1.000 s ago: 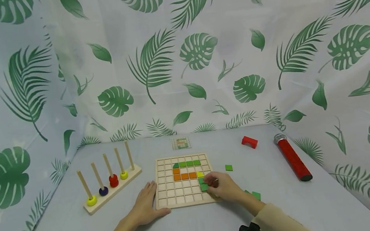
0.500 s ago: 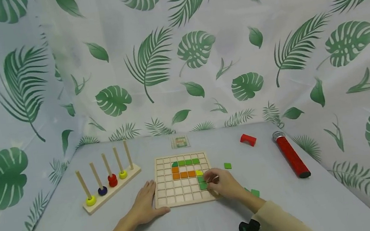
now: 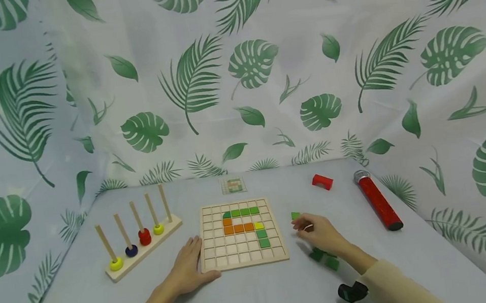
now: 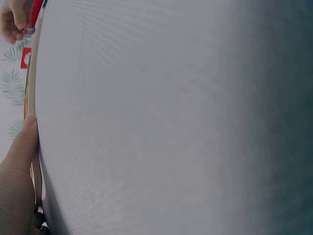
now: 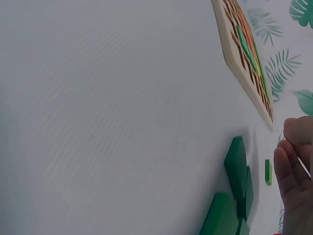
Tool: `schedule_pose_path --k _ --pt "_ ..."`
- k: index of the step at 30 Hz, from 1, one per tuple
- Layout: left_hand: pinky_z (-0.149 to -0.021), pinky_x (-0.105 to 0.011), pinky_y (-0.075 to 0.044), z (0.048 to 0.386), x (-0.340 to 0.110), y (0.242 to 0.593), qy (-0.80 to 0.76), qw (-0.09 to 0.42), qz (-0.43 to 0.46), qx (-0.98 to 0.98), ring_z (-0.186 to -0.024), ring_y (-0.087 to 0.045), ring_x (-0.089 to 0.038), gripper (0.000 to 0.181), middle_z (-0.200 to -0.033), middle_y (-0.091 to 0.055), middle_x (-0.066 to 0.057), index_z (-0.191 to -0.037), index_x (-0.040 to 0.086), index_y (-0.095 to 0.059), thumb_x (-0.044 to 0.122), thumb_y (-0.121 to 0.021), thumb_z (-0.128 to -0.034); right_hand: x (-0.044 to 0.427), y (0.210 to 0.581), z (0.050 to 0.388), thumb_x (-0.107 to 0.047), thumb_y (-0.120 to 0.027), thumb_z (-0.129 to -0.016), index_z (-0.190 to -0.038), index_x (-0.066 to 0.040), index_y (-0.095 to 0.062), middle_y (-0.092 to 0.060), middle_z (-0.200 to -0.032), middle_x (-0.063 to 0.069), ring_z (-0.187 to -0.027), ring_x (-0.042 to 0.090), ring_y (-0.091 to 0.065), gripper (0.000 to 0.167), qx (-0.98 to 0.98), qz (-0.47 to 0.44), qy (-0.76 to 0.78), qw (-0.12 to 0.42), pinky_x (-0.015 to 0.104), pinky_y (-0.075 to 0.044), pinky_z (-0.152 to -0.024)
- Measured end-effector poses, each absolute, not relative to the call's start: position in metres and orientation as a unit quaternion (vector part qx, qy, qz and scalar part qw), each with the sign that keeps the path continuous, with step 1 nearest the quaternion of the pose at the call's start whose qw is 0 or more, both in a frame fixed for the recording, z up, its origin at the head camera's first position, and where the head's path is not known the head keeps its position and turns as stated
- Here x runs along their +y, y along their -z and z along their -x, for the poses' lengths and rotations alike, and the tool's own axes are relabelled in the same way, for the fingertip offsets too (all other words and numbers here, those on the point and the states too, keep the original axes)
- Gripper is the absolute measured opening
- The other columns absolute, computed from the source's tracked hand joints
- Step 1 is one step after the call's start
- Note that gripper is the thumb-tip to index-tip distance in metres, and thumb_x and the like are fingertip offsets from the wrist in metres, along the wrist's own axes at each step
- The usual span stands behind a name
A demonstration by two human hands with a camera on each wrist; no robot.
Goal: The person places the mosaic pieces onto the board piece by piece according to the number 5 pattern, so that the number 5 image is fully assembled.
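Note:
A wooden grid board (image 3: 233, 251) lies in front of me with orange, yellow and green tiles (image 3: 262, 238) in its cells. My left hand (image 3: 186, 270) rests against its left side, fingers extended, thumb at the near left corner. In the left wrist view that thumb (image 4: 22, 147) touches the board's edge. To the right of the board, my right hand (image 3: 320, 233) hovers with loosely bent fingers, and I see nothing held in it. A loose green tile (image 3: 295, 214) shows just beyond its fingertips. Several darker green pieces (image 5: 236, 166) lie below this hand, partly overlapping.
At left stands a wooden peg rack (image 3: 156, 246) with yellow, blue and red rings. A small patterned card (image 3: 233, 185) lies behind the board. A red arch block (image 3: 323, 182) and a red cylinder with a silver end (image 3: 380, 204) are at right.
My right hand has left the board's right edge and moved right, over the loose green pieces. Two green tiles at the board's right are now fully visible. The left hand stays in place.

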State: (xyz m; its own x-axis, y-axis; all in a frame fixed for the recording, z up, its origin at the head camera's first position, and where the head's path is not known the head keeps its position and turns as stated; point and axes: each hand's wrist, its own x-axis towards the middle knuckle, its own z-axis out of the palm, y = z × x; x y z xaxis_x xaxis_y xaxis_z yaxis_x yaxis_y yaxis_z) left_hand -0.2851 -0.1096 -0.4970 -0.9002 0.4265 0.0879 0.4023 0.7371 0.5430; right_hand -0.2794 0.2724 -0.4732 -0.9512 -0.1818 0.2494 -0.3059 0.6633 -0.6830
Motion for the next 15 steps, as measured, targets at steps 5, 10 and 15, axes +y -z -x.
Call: schedule_pose_path --k 5,10,15 --pt "-0.113 -0.051 -0.013 0.285 -0.110 0.497 -0.284 0.020 -0.221 0.933 -0.140 -0.014 -0.039 0.105 -0.150 -0.023 -0.025 -0.145 -0.009 -0.024 0.055 -0.072 -0.0753 0.286 0.474 0.270 -0.001 -0.067 -0.085 -0.108 -0.004 -0.064 -0.066 -0.093 0.003 -0.086 0.015 -0.060 0.023 -0.918 -0.119 -0.372 0.073 0.028 -0.054 -0.079" --pt "-0.113 -0.051 -0.013 0.285 -0.110 0.496 -0.286 0.020 -0.219 0.933 -0.140 -0.014 -0.039 0.105 -0.150 -0.023 -0.025 -0.145 -0.009 -0.025 0.055 -0.072 -0.0751 0.299 0.475 0.263 -0.003 -0.068 -0.085 -0.107 -0.006 -0.065 -0.066 -0.092 0.001 -0.085 0.014 -0.060 0.022 -0.922 -0.104 -0.365 0.072 0.025 -0.054 -0.079" --pt "-0.113 -0.050 -0.013 0.285 -0.110 0.497 -0.286 0.019 -0.221 0.932 -0.140 -0.014 -0.039 0.105 -0.150 -0.023 -0.025 -0.144 -0.009 -0.025 0.055 -0.072 -0.0752 0.308 0.475 0.253 -0.001 -0.069 -0.083 -0.104 -0.006 -0.065 -0.064 -0.091 0.000 -0.084 0.015 -0.060 0.023 -0.928 -0.122 -0.347 0.061 0.028 -0.055 -0.076"
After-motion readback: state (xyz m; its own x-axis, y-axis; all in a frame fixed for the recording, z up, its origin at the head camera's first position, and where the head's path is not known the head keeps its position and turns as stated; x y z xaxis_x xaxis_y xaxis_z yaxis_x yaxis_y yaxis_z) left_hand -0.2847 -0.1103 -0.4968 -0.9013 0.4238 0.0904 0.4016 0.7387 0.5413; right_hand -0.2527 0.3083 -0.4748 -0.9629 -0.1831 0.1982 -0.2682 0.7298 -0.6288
